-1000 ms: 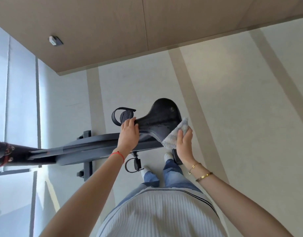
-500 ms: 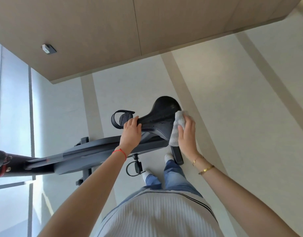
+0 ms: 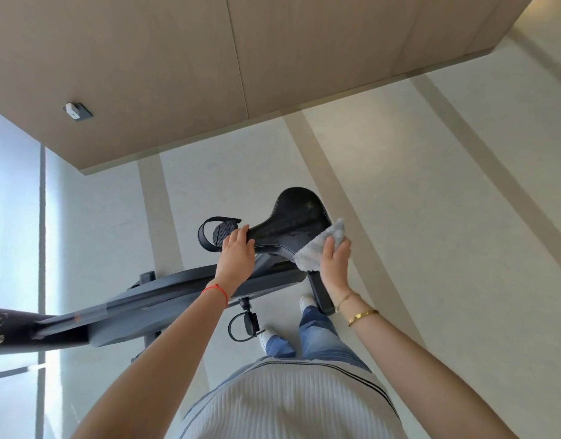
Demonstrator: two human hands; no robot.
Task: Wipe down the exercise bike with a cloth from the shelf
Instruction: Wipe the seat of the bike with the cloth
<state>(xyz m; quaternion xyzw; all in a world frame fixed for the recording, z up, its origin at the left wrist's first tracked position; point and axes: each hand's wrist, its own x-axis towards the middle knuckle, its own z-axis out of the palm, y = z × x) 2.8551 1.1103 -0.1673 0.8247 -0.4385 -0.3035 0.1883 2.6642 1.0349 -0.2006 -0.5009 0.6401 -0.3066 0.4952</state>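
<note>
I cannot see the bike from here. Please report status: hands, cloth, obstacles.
Left hand steadies saddle nose. Right hand presses grey cloth on saddle's near edge. Nothing in the way.

Cloth (image 3: 320,248) right of saddle (image 3: 292,223)
</note>
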